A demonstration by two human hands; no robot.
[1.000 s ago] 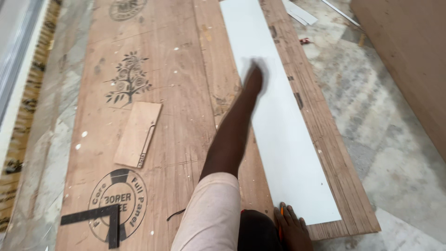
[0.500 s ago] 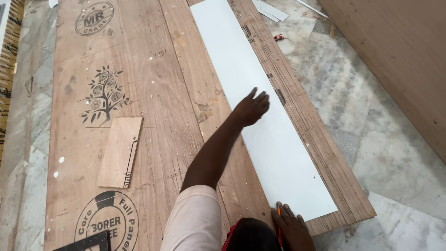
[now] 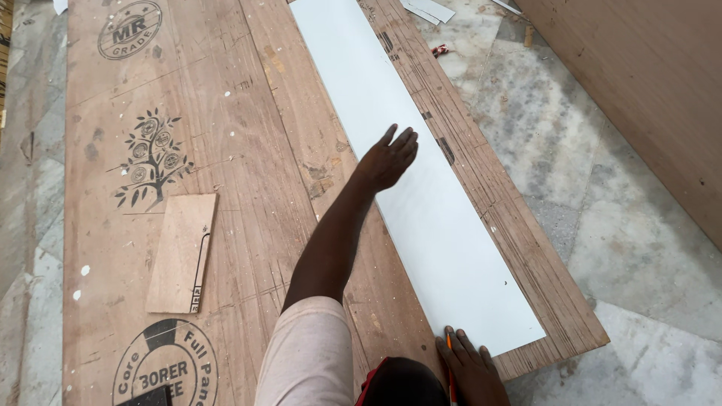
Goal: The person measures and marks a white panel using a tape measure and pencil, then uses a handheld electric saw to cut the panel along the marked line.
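A long white laminate strip (image 3: 421, 188) lies along the right side of a big plywood sheet (image 3: 226, 150) on the floor. My left hand (image 3: 387, 158) is stretched out with its arm in a pale sleeve. It rests flat with fingers spread on the strip's left edge, about halfway along. My right hand (image 3: 470, 368) sits at the strip's near end, at the bottom of the view. It holds a thin orange pencil (image 3: 450, 353) whose tip is at the strip's near left corner.
A small plywood offcut (image 3: 180, 252) lies to the left on the sheet. A black square's corner (image 3: 147, 396) shows at the bottom left. Stone floor (image 3: 602, 188) runs on the right, with white scraps (image 3: 429, 9) far off and a brown board (image 3: 654, 90) at the right.
My left hand has drawn back toward me along the white strip, from far up it to about halfway. My right hand has stayed at the strip's near end.
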